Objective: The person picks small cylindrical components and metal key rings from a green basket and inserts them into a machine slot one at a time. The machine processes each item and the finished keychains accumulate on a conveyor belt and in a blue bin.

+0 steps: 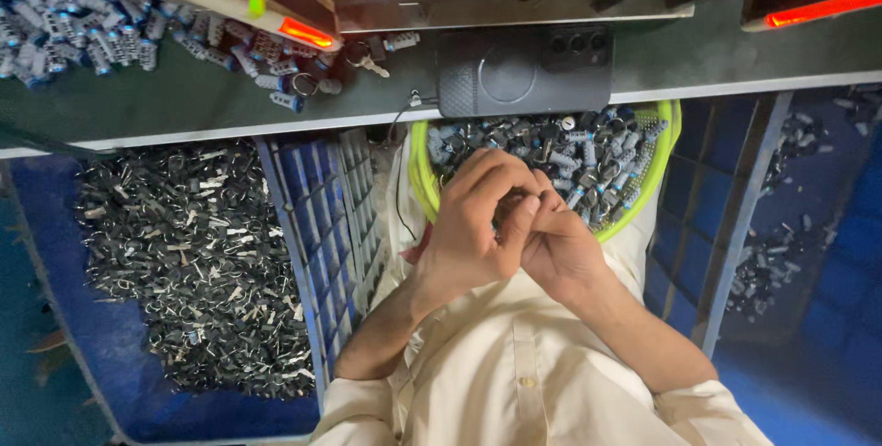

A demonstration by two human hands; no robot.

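Observation:
My left hand [473,225] and my right hand [560,248] are pressed together over my lap, fingers curled around a small dark part [511,200] that is mostly hidden between them. Just beyond the hands sits a yellow-green mesh basket [421,180] full of small dark and grey cylindrical parts [588,157]. The left hand overlaps the right from above.
A dark phone [524,69] lies on the green bench edge [184,101] above the basket. A heap of blue-grey parts [83,14] and a key ring [308,86] lie at the bench's left. A blue crate [110,354] at left holds several black metal pieces [193,262]. Machine housing with red lights [308,33] is at top.

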